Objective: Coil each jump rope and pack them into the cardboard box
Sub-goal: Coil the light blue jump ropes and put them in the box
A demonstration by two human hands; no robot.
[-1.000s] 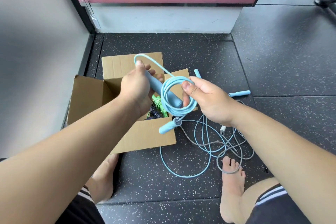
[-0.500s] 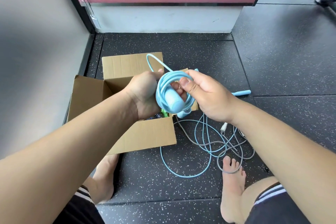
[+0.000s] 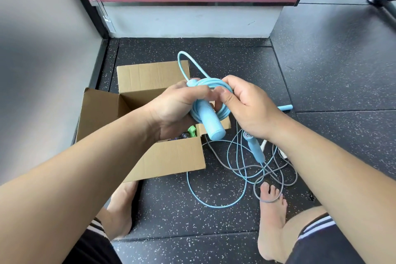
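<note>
Left hand (image 3: 177, 107): the forearm reaches in from the lower left, fingers curled. Its grip is closed round the upper end of a thick light blue plastic handle (image 3: 211, 122).
Right hand (image 3: 246, 109): the forearm comes in from the lower right, back of the hand up. The thumb and fingers form a narrow grip, pinching the loops of the light blue coiled jump rope (image 3: 212, 82).
Coil: held in the air between both grips. The handle slants down out of it toward the person, and one loop of cord arches up beyond the left grip.
Brown cardboard box (image 3: 171, 156): on the floor beneath the left grip, flaps open. A green item (image 3: 191, 130) shows inside, just under that grip.
Loose blue and grey cords (image 3: 246, 169): tangled on the dark speckled rubber floor (image 3: 321, 135) below the right grip.
Slim blue handle (image 3: 255, 148): just under the right wrist. Hanging or lying, I cannot tell.
</note>
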